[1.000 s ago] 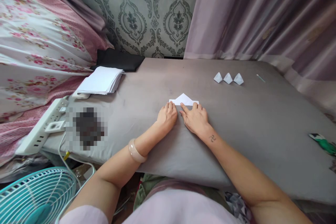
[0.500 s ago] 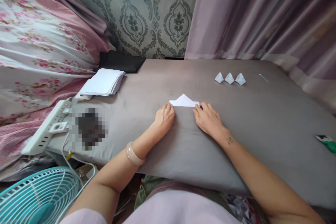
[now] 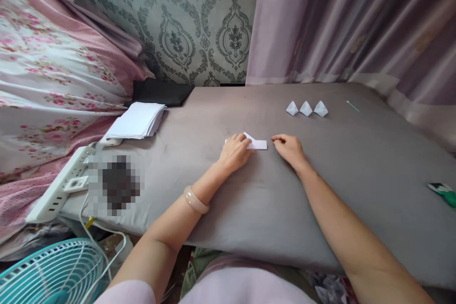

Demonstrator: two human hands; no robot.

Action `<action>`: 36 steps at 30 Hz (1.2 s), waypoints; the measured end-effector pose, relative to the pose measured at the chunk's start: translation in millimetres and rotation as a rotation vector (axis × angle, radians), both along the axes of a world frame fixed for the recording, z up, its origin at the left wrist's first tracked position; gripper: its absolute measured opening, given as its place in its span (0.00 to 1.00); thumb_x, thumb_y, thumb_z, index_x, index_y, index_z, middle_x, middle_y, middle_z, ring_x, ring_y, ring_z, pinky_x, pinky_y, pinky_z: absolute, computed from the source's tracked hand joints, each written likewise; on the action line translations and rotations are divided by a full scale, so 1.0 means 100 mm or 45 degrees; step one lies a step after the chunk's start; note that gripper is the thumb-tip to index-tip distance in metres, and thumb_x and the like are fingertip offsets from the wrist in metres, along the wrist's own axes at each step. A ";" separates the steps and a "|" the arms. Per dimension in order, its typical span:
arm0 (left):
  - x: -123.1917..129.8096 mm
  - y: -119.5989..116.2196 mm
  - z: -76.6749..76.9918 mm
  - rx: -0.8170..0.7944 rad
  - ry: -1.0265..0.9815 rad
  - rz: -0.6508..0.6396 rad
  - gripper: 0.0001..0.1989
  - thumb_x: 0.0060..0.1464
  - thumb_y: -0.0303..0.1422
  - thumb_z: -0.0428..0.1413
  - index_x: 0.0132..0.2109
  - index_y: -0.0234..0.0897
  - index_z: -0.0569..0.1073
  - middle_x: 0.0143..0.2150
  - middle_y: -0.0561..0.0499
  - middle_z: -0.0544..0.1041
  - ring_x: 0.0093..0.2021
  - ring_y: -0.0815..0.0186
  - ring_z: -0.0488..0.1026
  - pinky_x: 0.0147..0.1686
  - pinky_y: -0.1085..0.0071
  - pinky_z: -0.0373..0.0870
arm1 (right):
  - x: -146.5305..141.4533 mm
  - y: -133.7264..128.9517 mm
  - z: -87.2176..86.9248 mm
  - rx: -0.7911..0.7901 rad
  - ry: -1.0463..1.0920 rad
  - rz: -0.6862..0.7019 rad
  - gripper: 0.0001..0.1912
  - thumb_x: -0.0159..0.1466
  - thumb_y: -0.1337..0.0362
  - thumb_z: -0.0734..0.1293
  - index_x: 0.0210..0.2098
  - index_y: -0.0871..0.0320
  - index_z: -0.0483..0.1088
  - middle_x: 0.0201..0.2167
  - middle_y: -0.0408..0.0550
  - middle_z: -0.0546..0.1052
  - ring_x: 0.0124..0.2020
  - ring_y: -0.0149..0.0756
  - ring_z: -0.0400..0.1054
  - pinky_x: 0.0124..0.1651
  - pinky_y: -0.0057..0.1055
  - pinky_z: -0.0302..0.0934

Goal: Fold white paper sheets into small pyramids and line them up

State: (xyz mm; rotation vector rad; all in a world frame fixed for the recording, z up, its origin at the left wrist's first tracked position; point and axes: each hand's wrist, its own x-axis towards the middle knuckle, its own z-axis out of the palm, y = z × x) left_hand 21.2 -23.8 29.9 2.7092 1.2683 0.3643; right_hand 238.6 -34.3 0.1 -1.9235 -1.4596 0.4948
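A folded sheet of white paper lies on the grey-covered surface in front of me, a long strip with a pointed part above it. My left hand rests over its left and middle parts with bent fingers, holding it down and hiding much of it. Just past the strip's right end, my right hand is apart from the paper. Its fingers are curled in together, and nothing shows in them. Farther back on the right stand three small folded paper shapes in a row.
A stack of white paper lies at the back left, by a black flat item. A white power strip runs along the left edge, above a turquoise fan. A thin stick and a green packet are on the right.
My left hand has moved right, from the paper's left end onto its middle. My right hand has let go of the right end, shifted slightly right and curled its fingers. The view has tilted slightly.
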 end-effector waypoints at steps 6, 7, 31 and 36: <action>0.07 0.19 -0.25 -0.108 -0.191 0.034 0.18 0.59 0.42 0.54 0.52 0.40 0.72 0.50 0.44 0.71 0.48 0.59 0.67 0.50 0.62 0.64 | -0.04 -0.09 -0.01 0.073 0.006 0.043 0.16 0.56 0.67 0.60 0.38 0.57 0.77 0.36 0.50 0.81 0.37 0.37 0.74 0.45 0.35 0.65; 0.06 0.21 -0.26 -0.101 -0.203 0.013 0.17 0.59 0.42 0.54 0.52 0.40 0.72 0.50 0.44 0.71 0.48 0.60 0.67 0.50 0.64 0.64 | -0.04 -0.09 0.00 0.077 0.005 0.043 0.16 0.56 0.67 0.60 0.38 0.57 0.77 0.36 0.50 0.81 0.37 0.38 0.74 0.46 0.36 0.65; -0.24 -0.01 0.36 -0.296 -1.949 0.488 0.17 0.56 0.46 0.56 0.37 0.35 0.78 0.31 0.51 0.76 0.30 0.69 0.68 0.32 0.74 0.65 | -1.20 0.02 1.18 0.730 0.022 0.375 0.09 0.62 0.55 0.64 0.36 0.54 0.67 0.32 0.46 0.76 0.31 0.35 0.69 0.37 0.33 0.65; -0.24 0.00 0.30 -0.294 -1.964 0.494 0.16 0.56 0.45 0.55 0.36 0.35 0.77 0.31 0.50 0.76 0.31 0.68 0.69 0.33 0.74 0.66 | -1.30 0.04 1.04 0.686 0.014 0.350 0.08 0.62 0.56 0.65 0.35 0.53 0.65 0.30 0.44 0.74 0.28 0.33 0.68 0.35 0.32 0.63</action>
